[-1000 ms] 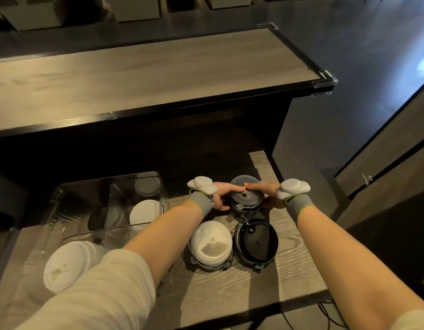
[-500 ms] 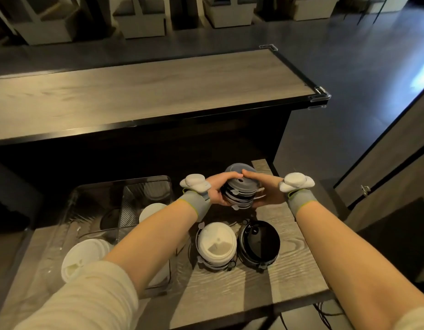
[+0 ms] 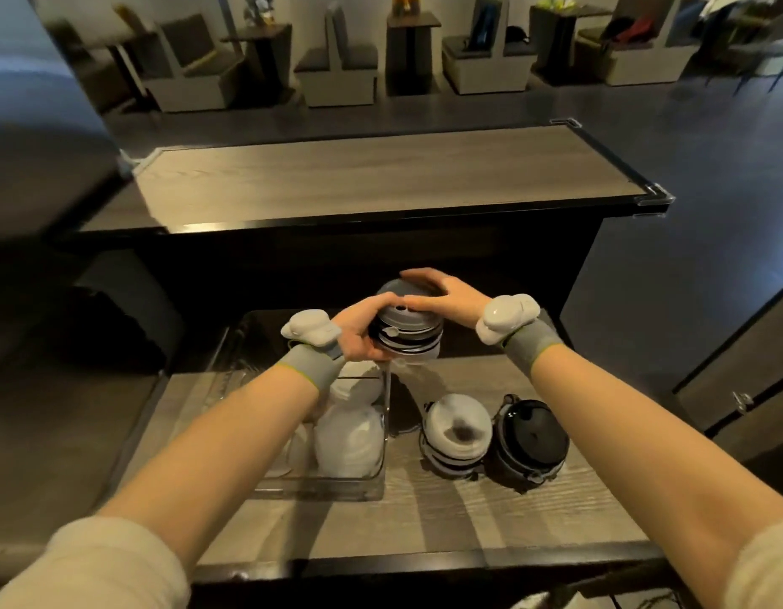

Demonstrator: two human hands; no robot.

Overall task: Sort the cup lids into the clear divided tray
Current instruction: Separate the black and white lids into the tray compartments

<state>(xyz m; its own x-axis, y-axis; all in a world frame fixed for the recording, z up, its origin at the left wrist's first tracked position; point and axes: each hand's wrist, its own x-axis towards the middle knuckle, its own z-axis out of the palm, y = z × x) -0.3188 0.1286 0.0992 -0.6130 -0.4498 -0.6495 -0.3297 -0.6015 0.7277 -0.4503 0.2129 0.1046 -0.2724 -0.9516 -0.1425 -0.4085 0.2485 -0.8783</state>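
Lifted clear of the wooden shelf point(image 3: 447, 516), a stack of cup lids point(image 3: 407, 331), held between both hands above the far right corner of the clear divided tray point(image 3: 337, 487). Topped by a grey lid, with dark and white lids layered beneath. Clamped from the left by the left hand point(image 3: 359, 331), thumb over the top rim and fingers curled under the bottom. Laid over the top from the right by the right hand point(image 3: 442, 292), fingers spread across the grey lid and pressing down. A grey band with a white puck-shaped device on each wrist.

On the left part of the shelf, the tray, partly hidden by the left forearm. Inside it, white lids piled in the near right compartment, up against the right wall; more white showing just left of the forearm, too blurred to count. Contents of the far compartments impossible to tell.

On the bare wood just right of the tray, two further stacks standing side by side and nearly touching: a white-topped stack point(image 3: 458, 430) on the left, a black-topped stack point(image 3: 532, 437) on the right. Beyond the shelf, a higher wooden counter point(image 3: 381, 173), bare.
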